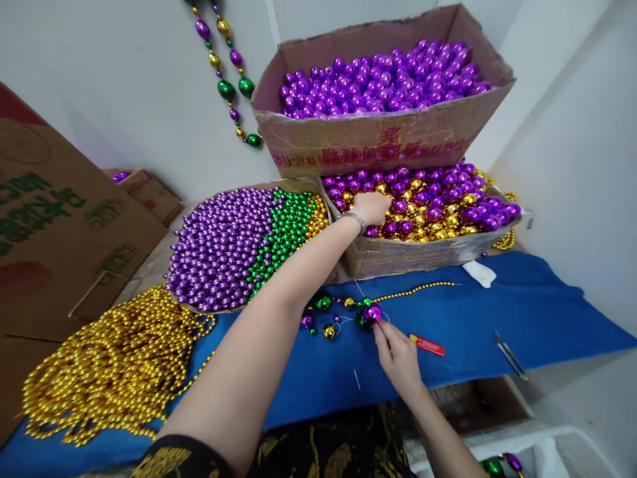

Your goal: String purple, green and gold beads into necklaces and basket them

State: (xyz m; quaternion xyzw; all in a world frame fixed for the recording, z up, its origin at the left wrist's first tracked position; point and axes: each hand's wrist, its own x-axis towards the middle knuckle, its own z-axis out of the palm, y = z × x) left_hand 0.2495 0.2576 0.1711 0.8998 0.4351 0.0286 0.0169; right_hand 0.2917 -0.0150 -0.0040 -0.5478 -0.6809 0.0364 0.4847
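My left hand (372,207) reaches far forward into a cardboard box of purple and gold beads (428,247), its fingers curled down among the beads; what they hold is hidden. My right hand (395,355) rests on the blue cloth (497,312) and pinches a purple bead (373,313) at the end of a partly strung strand (331,315) of green, gold and purple beads. A thin string of small gold beads (413,290) trails right from it.
A tilted box of purple beads (383,133) sits above. A tray of small purple, green and gold beads (239,242) lies left of centre. Gold bead strands (114,365) pile at left. A red tag (426,344), tweezers (510,355) and a hanging necklace (229,73) are nearby.
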